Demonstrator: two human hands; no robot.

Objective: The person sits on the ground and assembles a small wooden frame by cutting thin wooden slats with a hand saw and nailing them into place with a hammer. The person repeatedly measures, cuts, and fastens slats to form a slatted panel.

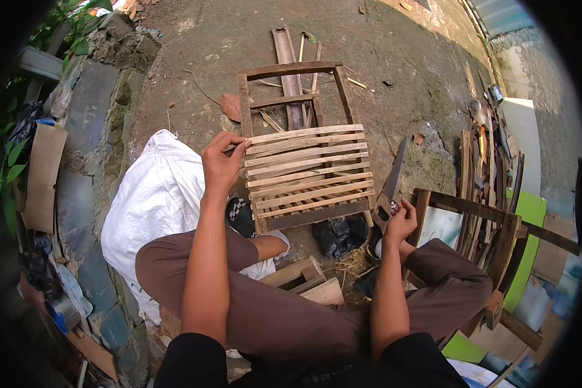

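Wood blocks (297, 275) lie between the legs (291, 310). The right hand (401, 223) has its fingers clenched on the saw (395, 171), blade pointing away, right of the slatted frame (307, 163) ahead. The left hand (223, 158) pinches an upper slat's left end. A grooved strip (281, 45) extends beyond.

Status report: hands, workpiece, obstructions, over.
Left hand on slatted wooden frame, left edge. Right hand holding saw beside frame. Black plastic bag by frame's near edge.
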